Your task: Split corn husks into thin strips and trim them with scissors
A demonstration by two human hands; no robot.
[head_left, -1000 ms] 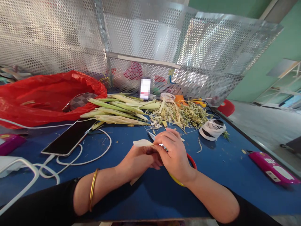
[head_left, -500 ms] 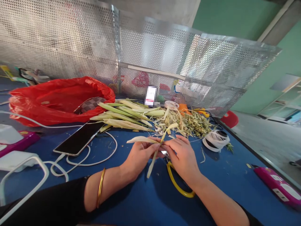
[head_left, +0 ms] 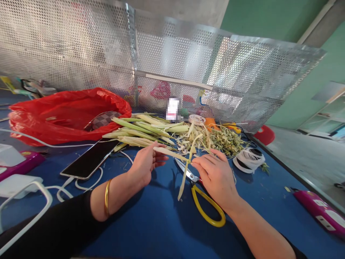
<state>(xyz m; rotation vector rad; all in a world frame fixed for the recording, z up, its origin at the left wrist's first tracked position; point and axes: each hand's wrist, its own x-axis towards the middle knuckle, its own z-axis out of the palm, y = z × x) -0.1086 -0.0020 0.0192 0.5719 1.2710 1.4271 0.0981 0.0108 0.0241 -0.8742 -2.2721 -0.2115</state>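
My right hand [head_left: 217, 176] pinches pale corn husk strips [head_left: 172, 154] where they cross in a small knot. One strip stretches left, one points up and one hangs down toward the table. My left hand [head_left: 142, 163] is at the tip of the left-pointing strip, its fingers stretched out and apart; whether it touches the tip is hard to see. Under the right hand lie scissors [head_left: 208, 207] with yellow handles, their blades pointing up and left. Behind both hands is a pile of longer green-white husks [head_left: 147, 131].
Shredded scraps [head_left: 223, 140] spread behind my right hand, near a white roll-like object [head_left: 248, 160]. On the left are a red plastic bag [head_left: 54, 115], a phone [head_left: 90, 158] on a white cable and a purple power strip [head_left: 24, 163]. Another purple strip [head_left: 319, 212] lies right. A perforated metal screen [head_left: 175, 54] stands behind.
My left hand has let go of the knot and moved left, its fingers opening. The right hand keeps the knotted husk and has shifted slightly right, uncovering the scissor blades.
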